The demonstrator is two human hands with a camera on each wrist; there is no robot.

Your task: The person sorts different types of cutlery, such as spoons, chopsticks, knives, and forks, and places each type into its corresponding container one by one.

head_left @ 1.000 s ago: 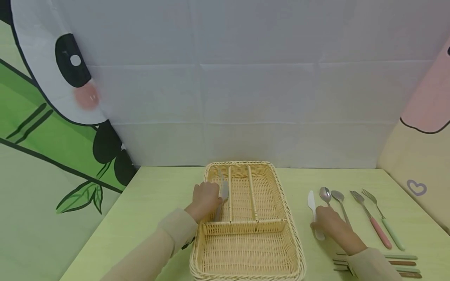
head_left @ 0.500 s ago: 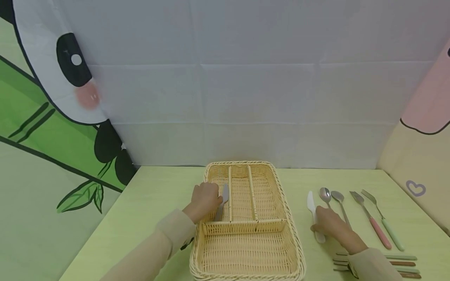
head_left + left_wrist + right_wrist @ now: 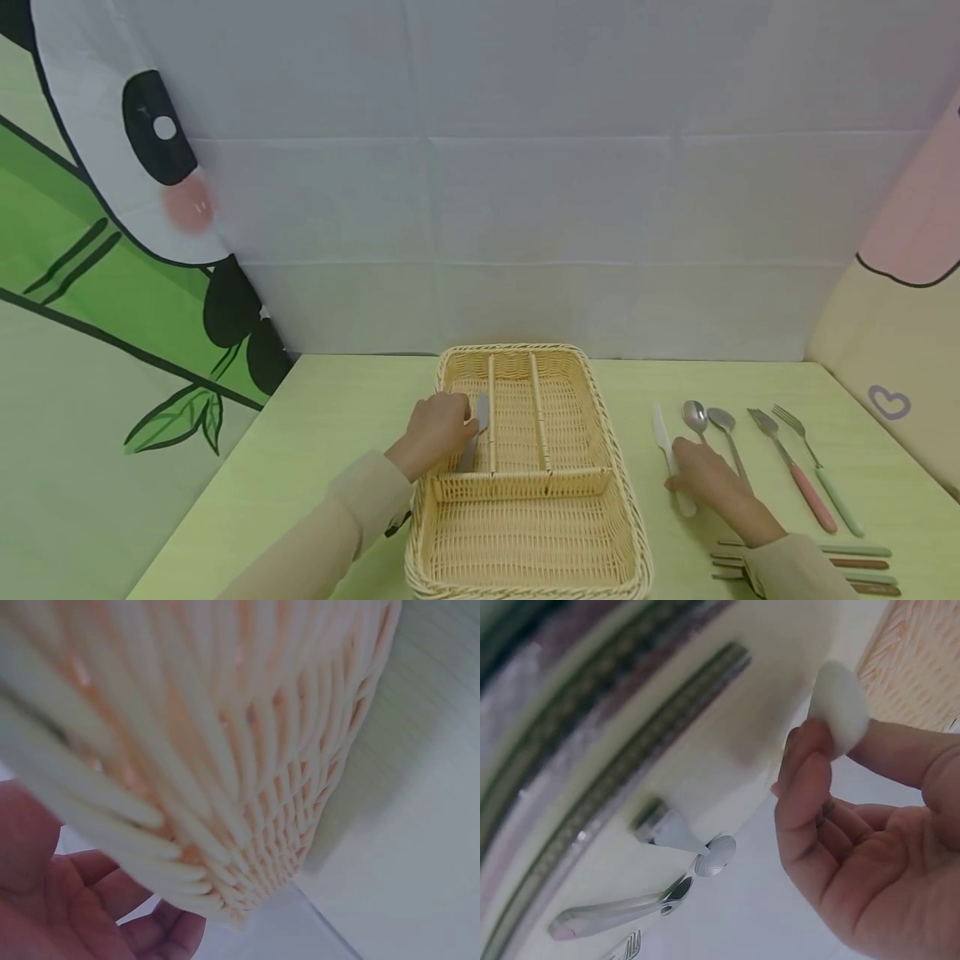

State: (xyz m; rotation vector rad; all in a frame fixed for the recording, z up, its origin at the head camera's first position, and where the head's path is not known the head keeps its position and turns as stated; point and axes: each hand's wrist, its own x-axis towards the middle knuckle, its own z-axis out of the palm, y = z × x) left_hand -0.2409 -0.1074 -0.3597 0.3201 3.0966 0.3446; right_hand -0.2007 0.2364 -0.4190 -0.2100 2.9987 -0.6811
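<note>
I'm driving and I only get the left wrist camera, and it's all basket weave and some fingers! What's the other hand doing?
Observer: The right hand is pinching a white-handled knife between its thumb and fingers.
Operator: Ooh! Is anything inside the basket?
Observer: Yes, a metal utensil, maybe another knife, shows in the far left part, close by the left hand.
Operator: Are there any forks on the right?
Observer: Yes, a pink-handled fork lies next to a green-handled fork.
</note>
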